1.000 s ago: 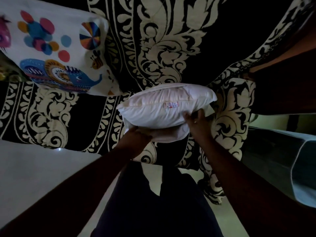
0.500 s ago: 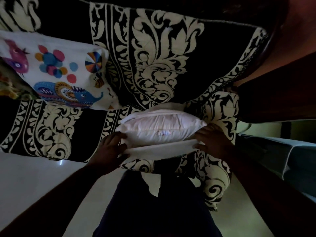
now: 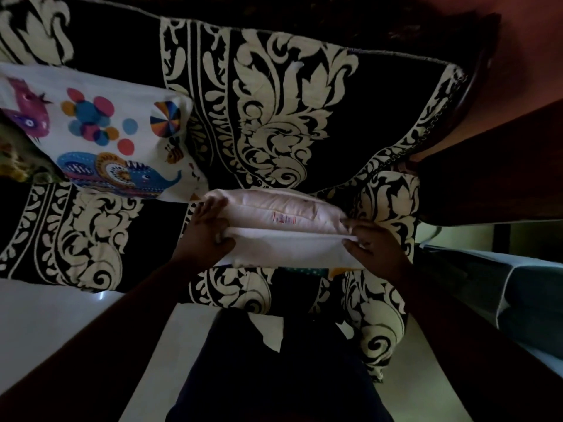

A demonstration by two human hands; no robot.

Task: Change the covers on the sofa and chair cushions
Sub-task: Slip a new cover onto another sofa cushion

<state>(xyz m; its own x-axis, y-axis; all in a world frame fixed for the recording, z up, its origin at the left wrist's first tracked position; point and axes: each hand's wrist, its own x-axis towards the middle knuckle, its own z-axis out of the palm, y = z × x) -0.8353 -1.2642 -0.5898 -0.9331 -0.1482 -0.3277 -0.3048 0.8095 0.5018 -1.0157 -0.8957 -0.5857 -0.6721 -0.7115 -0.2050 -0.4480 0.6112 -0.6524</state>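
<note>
A white cushion insert [image 3: 274, 208] with a small red label lies on the sofa seat, inside the open mouth of a white cover [image 3: 286, 251]. My left hand [image 3: 207, 233] grips the cover's left edge, its fingers over the insert's corner. At the right end, my right hand [image 3: 374, 248] pinches the cover's edge. A second cushion [image 3: 100, 132] in a white cover printed with a blue elephant and coloured dots leans at the left.
The sofa [image 3: 274, 102] wears a black throw with cream leaf scrolls, draped over the seat front. A dark wooden armrest [image 3: 487, 178] stands at the right, a grey-blue object [image 3: 524, 293] below it. Pale floor [image 3: 45, 324] lies at the lower left.
The insert came down from in front of me onto the seat. My hands moved from under it to the two ends of the cover's mouth, and the cover now reaches further over the insert.
</note>
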